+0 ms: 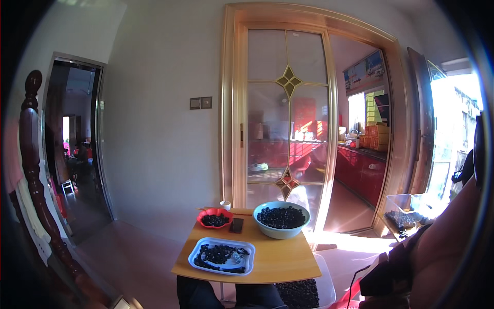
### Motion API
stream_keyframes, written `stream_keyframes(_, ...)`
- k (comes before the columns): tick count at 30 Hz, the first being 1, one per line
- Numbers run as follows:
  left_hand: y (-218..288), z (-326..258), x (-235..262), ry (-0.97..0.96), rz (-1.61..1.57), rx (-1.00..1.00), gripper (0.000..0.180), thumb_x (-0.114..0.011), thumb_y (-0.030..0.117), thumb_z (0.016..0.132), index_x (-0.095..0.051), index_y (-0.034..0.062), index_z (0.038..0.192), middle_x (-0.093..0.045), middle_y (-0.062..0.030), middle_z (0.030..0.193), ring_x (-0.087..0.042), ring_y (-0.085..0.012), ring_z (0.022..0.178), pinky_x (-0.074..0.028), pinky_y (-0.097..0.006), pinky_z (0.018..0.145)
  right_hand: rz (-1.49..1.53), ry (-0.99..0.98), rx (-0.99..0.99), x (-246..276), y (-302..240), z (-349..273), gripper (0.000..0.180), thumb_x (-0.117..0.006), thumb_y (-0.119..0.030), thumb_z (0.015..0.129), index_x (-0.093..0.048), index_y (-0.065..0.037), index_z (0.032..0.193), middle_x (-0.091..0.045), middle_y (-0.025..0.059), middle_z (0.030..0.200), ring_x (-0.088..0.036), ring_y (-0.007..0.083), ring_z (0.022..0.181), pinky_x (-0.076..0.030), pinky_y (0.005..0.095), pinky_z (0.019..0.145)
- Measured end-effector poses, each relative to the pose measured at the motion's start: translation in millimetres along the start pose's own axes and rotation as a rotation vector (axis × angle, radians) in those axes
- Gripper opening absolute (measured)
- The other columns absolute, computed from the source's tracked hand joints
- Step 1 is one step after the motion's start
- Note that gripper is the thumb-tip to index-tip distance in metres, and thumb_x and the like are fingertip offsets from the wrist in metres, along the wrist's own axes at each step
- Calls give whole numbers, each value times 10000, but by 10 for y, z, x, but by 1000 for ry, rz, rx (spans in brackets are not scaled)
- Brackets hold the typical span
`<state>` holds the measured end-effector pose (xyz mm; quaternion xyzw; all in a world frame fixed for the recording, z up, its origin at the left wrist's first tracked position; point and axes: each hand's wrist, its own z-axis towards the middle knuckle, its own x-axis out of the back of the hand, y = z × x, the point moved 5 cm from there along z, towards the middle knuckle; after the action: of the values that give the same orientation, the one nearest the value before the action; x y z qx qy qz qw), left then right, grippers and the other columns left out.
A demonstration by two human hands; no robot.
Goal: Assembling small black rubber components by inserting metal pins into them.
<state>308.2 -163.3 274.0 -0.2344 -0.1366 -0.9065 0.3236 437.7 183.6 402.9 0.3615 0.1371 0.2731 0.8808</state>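
Neither of my hands shows. A large blurred limb (pixel 442 252), perhaps an arm, fills the lower right edge, and I cannot tell whose it is. On the small wooden table (pixel 283 260) a white rectangular tray (pixel 249 261) holds small black pieces (pixel 218 253), with a few pale bits at the right. Behind it stands a red scalloped bowl (pixel 201 214) of similar black pieces. A dark flat phone-like object (pixel 236 225) lies beside that bowl. At the table's back right, a pale blue-green basin (pixel 280 233) is heaped with black pieces.
A small white cup (pixel 225 205) stands at the table's back edge. Below the table's right side, a clear bin (pixel 325 288) holds more black pieces. Another clear box (pixel 406 202) sits at the right by the bright doorway. Dark-trousered legs (pixel 252 296) are under the table's front.
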Motion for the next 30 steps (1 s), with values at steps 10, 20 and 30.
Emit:
stream_keyframes(10, -508, -914, -242, -265, -247, 167, 231, -519, 206, 872, -532, 1, 765, -509, -158, 767, -489, -303, 603, -387, -430, 604, -56, -132, 25, -28, -222, -234, 536, -530, -262, 867, -403, 29, 1300, -506, 248, 1221, -516, 385, 1107, -385, 483, 967)
stream_keyframes(20, -792, -1271, -510, -429, -327, 537, 428, -680, 85, 805, -549, -73, 1181, -625, -150, 965, -605, -257, 771, -471, -329, 668, 85, -325, -238, -336, -459, -694, 541, -530, -260, 871, -392, 24, 1310, -506, 247, 1220, -516, 389, 1105, -390, 488, 964)
stream_keyframes(30, -898, -1476, -590, -397, -268, 598, 440, -726, 136, 775, -584, -11, 1164, -643, -107, 939, -614, -225, 733, -475, -302, 624, 23, -392, -382, -251, -891, -1118, 545, -530, -258, 875, -380, 19, 1321, -507, 247, 1218, -517, 393, 1103, -395, 493, 960)
